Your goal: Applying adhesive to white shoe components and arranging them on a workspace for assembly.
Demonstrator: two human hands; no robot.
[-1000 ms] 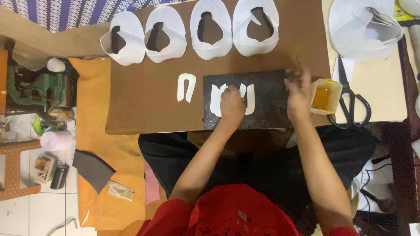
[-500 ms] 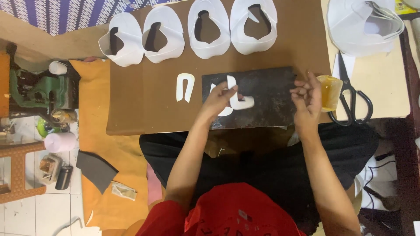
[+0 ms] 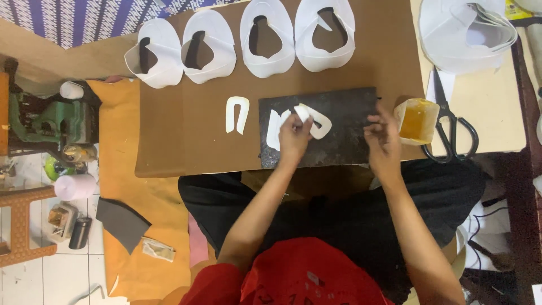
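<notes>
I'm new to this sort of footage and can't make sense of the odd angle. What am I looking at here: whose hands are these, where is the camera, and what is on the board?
The camera sits on a person's head and looks straight down, so you see their own two arms reaching away from the red shirt at the bottom. There is no machine at work, only bare hands. The left hand lifts a white curved cut-out off a dark slab. The right hand hovers over the slab's right part; whether it holds anything is too small to tell. The slab lies on a brown board. A second white U-shaped piece lies left of the slab. Along the far edge are four large white cut pieces with holes. Right of the slab stand a cup of yellow stuff and scissors.
</notes>
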